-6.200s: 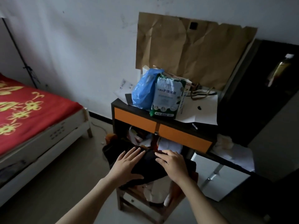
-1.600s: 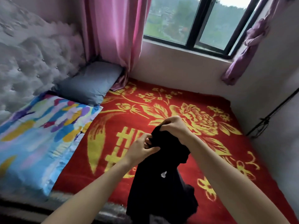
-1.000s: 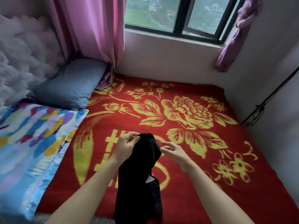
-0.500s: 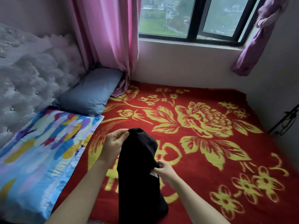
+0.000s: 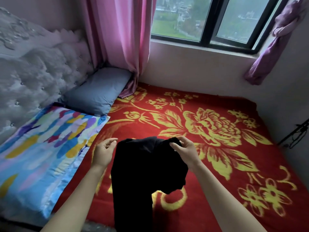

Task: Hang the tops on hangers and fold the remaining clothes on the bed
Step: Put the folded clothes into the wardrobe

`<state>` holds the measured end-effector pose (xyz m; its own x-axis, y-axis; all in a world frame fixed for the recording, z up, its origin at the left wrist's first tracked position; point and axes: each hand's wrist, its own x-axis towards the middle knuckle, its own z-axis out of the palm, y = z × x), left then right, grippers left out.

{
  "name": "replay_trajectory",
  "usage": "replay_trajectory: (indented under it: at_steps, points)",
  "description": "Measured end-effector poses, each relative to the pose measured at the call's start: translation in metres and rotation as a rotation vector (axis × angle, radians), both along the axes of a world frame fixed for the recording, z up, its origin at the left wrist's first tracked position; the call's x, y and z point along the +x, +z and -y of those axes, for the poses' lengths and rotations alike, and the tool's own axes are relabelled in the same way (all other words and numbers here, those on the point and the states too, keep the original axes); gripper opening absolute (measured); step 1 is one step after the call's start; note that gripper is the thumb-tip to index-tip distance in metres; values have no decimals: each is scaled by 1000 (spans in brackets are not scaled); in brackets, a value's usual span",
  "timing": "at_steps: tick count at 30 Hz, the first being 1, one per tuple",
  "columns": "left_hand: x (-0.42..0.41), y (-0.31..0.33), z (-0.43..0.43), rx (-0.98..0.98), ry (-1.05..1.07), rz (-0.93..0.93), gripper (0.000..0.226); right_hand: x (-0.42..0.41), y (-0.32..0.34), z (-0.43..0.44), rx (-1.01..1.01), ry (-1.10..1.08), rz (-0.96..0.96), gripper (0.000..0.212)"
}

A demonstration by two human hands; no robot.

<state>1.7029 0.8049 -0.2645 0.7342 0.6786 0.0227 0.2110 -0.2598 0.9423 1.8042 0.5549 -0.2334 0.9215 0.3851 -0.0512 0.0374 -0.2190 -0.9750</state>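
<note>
A black garment [image 5: 143,173] hangs in the air in front of me, above the red bed blanket with yellow flowers [image 5: 217,131]. My right hand [image 5: 184,152] grips its top right edge with curled fingers. At the top left edge, the fingertips of my left hand [image 5: 104,152] pinch the cloth. The top edge is stretched between the two hands. The rest of the garment drops down out of the bottom of the view. I see no hanger.
A grey-blue pillow [image 5: 98,91] and a colourful folded quilt [image 5: 41,144] lie at the left, against the tufted headboard [image 5: 33,67]. A pink curtain [image 5: 120,39] and a window are behind the bed. A black metal stand [image 5: 297,133] is at the right wall.
My right hand has risen from the middle of the garment to its top edge. The hands have drawn apart and spread the top of the garment.
</note>
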Motion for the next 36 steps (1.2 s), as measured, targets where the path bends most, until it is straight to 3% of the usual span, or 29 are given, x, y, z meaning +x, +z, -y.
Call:
replay_trajectory:
  at_steps: [3, 7, 11, 15, 20, 22, 25, 28, 31, 36]
  points:
    - [-5, 0, 0, 214, 3, -101, 31, -3, 16, -8, -276, 264, 111, 14]
    - [-12, 8, 28, 162, -346, -61, 57, -12, 14, -17, -585, 470, 185, 15]
    - [-8, -7, 51, 120, -612, -206, 72, -24, 19, -20, -610, 516, 214, 22]
    - [-6, -22, 62, 315, -782, -281, 80, -31, 24, -14, -557, 531, 194, 22]
    - [-13, -17, 58, 66, -724, -41, 19, -39, 13, -8, -450, 341, 219, 20]
    - [-16, -12, 55, 64, -664, 5, 32, -40, 5, -3, -391, 251, 216, 17]
    - [-19, 2, 52, 7, -580, 19, 47, -44, -6, 7, -321, 285, 156, 15]
    - [-17, 33, 59, 24, -572, 120, 43, -46, -30, 12, -444, 317, 88, 14]
    - [-15, 61, 61, -7, -550, 217, 27, -48, -65, 15, -595, 111, 112, 7]
    - [-14, 79, 24, -8, -453, 261, 48, -48, -88, 39, -676, -152, -60, 11]
